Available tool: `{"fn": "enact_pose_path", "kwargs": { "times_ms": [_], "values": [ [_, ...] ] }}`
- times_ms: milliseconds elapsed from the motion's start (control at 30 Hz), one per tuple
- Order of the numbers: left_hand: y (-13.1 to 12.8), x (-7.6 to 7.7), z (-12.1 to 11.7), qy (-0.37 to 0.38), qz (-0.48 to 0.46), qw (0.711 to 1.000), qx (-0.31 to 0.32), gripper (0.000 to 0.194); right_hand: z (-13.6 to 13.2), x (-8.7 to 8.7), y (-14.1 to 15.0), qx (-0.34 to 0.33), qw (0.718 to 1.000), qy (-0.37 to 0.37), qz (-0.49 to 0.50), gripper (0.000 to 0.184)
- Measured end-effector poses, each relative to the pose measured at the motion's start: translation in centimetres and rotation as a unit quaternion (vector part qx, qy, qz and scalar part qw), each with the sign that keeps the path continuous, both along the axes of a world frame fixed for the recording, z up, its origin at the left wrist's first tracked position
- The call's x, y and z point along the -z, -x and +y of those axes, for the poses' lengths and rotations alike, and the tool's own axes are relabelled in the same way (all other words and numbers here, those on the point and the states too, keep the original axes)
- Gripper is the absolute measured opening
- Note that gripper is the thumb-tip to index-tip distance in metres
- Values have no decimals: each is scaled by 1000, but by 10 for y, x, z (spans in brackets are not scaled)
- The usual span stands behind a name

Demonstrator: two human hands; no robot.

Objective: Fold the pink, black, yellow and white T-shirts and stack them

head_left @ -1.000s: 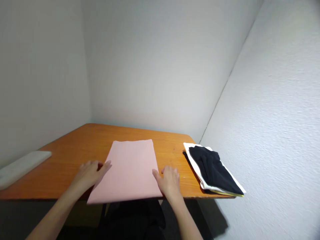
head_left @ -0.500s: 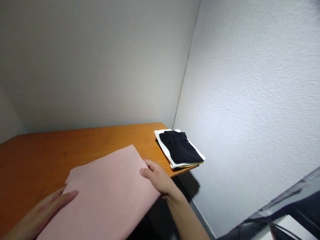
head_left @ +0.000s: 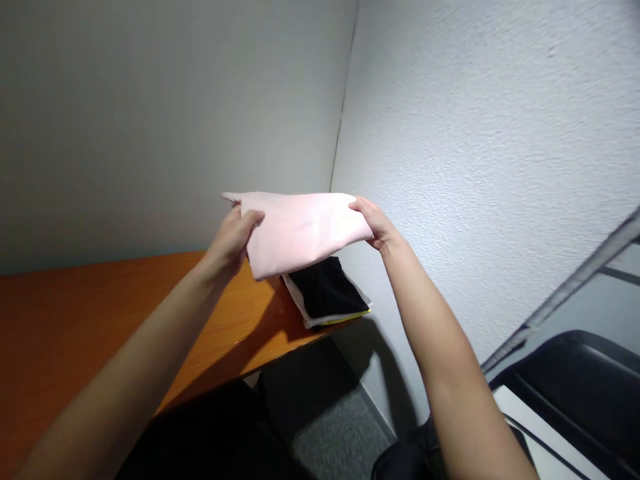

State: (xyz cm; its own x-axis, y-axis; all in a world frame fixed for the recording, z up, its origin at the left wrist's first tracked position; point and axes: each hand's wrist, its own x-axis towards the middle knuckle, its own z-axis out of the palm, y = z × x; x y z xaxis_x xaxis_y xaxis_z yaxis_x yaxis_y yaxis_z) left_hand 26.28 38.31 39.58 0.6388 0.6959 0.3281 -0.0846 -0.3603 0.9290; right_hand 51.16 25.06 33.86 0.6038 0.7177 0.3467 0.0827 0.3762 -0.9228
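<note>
The pink folded cloth (head_left: pixel 305 230) has swung up to mid-frame — left hand (head_left: pixel 233 233) and right hand (head_left: pixel 375 221) gripping its sides — so it's now carried above the folded stack (head_left: pixel 325 290) on the table (head_left: pixel 125 300).

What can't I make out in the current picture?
Head view:
- Most fingers of the left hand and right hand: behind the pink cloth.
- Far part of the folded stack: behind that cloth.
- White object: cut off by the bottom edge.
</note>
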Motion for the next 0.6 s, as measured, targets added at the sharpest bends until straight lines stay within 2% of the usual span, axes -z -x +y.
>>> {"fn": "enact_pose_path", "kwargs": {
  "times_ms": [67,133,200,267,300,367,433,467,533,600],
  "values": [
    [-11,43,-9,25,52,998,22,51,-23,35,-16,25,992,118,-20,19],
    [-14,90,-22,32,142,988,50,53,-42,77,-18,48,963,258,-53,22],
    [-12,130,-36,23,193,980,43,54,-54,116,-9,51,942,323,-68,24],
    [-9,157,-47,0,215,977,3,58,-60,145,3,39,934,347,-73,25],
    [-7,165,-50,-17,223,974,-20,63,-60,156,9,31,932,354,-74,25],
    [-5,169,-51,-45,229,970,-66,79,-58,170,18,19,928,365,-74,26],
    [-3,162,-51,-107,228,962,-100,94,-53,178,23,17,925,373,-70,30],
    [-3,157,-50,-167,230,953,-104,95,-51,181,23,21,923,378,-68,33],
    [-5,148,-51,-322,245,912,-65,77,-48,186,23,25,918,391,-64,36],
    [-10,144,-54,-446,281,850,17,61,-47,189,23,23,914,401,-59,36]
  ]
}}
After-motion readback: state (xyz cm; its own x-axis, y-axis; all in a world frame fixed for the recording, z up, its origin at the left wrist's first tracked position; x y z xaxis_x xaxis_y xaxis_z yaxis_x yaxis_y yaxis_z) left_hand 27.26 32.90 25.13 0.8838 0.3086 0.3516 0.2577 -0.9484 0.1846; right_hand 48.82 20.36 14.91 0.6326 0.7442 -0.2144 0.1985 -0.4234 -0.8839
